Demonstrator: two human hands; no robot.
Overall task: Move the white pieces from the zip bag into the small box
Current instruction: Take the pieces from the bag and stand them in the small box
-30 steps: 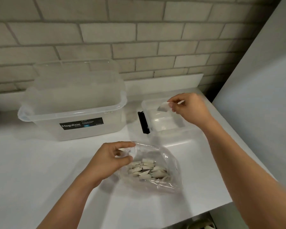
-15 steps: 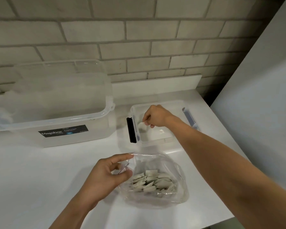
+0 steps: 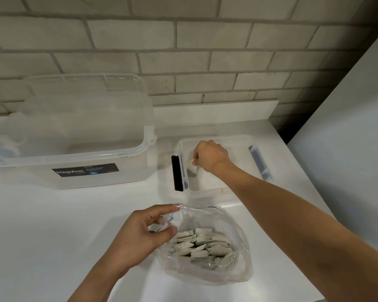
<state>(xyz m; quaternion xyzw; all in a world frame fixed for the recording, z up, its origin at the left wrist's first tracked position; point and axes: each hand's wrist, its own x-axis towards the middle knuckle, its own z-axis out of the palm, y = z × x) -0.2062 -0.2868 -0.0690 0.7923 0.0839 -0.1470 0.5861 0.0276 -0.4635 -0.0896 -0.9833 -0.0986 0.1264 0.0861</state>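
A clear zip bag lies open on the white counter, with several white pieces heaped inside. My left hand pinches the bag's rim on its left side. Beyond it stands the small clear box with a black clip on the left and a grey-blue clip on the right. My right hand reaches down into the box near its left wall, fingers curled, pinching one white piece by its edge.
A large clear tub labelled Megabox stands open at the left, against the brick wall. The counter's right edge runs diagonally beside a grey panel. The counter's front edge is close below the bag.
My right hand has carried the white piece from above the small box down inside it, toward the left wall. My left hand stays on the bag's rim. The view has tilted.
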